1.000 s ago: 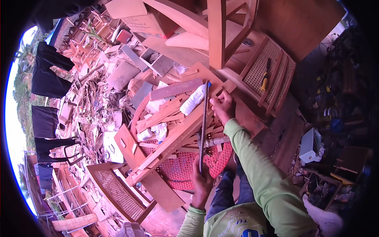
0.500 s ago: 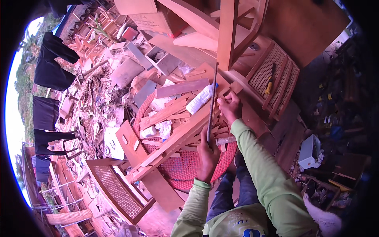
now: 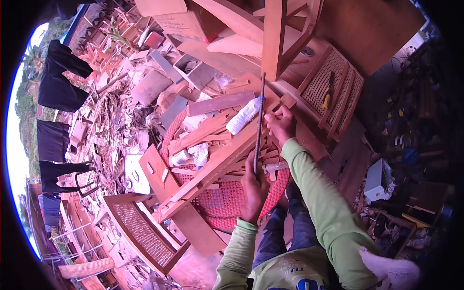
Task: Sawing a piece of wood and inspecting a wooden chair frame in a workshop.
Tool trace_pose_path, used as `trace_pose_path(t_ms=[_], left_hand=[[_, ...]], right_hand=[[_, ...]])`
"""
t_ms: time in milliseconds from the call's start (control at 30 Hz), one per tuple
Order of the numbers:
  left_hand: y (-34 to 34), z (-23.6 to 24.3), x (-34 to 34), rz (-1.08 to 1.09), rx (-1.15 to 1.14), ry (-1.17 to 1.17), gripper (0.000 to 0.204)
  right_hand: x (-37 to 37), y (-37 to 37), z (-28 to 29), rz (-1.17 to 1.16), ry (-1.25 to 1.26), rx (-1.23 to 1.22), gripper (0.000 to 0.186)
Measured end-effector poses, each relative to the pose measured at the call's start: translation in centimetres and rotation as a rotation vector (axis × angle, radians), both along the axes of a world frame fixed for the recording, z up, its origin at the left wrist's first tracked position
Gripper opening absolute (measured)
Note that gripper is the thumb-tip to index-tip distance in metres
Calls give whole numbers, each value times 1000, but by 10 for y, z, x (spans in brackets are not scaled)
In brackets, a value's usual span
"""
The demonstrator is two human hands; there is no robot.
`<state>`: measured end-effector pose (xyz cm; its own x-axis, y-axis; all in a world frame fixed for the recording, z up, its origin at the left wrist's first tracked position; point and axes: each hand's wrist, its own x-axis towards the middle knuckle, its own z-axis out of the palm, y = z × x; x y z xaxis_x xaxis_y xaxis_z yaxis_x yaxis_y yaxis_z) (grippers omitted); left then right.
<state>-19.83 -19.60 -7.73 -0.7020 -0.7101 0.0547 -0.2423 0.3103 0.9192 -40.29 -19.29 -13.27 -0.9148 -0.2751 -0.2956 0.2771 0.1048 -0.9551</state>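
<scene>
My left hand [image 3: 253, 193] is closed around the lower end of a long, thin, dark ribbed rod [image 3: 261, 121]. The rod points up and away, across a long wooden rail [image 3: 212, 169] that lies slantwise over a red woven round seat [image 3: 227, 200]. My right hand [image 3: 282, 126] is closed near the rail's far right end, just right of the rod. What its fingers pinch, if anything, is hidden. Close by are a small wood block [image 3: 288, 100] and a white bottle [image 3: 244, 116]. Loose wood strips [image 3: 200, 136] lie heaped on the seat behind the rail.
A cane-panelled frame [image 3: 140, 232] leans at the lower left. At the right, a yellow-handled screwdriver [image 3: 327, 98] rests on another cane panel [image 3: 314, 77]. Upright chair parts [image 3: 273, 38] rise at the back. A cardboard box [image 3: 181, 24] and scattered debris [image 3: 116, 111] lie beyond.
The view has shifted slightly. My left hand still grips the rod, and my right hand stays beside the rail's end with little visible movement.
</scene>
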Motion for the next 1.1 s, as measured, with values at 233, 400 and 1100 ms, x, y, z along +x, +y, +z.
trace_pose_path(t_ms=[233, 400, 1100], left_hand=[[21, 18, 60, 65, 53, -43, 34], [5, -3, 1, -17, 23, 1, 44], [-15, 4, 7, 62, 15, -5, 31]], right_hand=[[15, -13, 13, 17, -1, 48, 24], [-3, 6, 2, -29, 15, 10, 26], [20, -23, 16, 15, 39, 50, 27]])
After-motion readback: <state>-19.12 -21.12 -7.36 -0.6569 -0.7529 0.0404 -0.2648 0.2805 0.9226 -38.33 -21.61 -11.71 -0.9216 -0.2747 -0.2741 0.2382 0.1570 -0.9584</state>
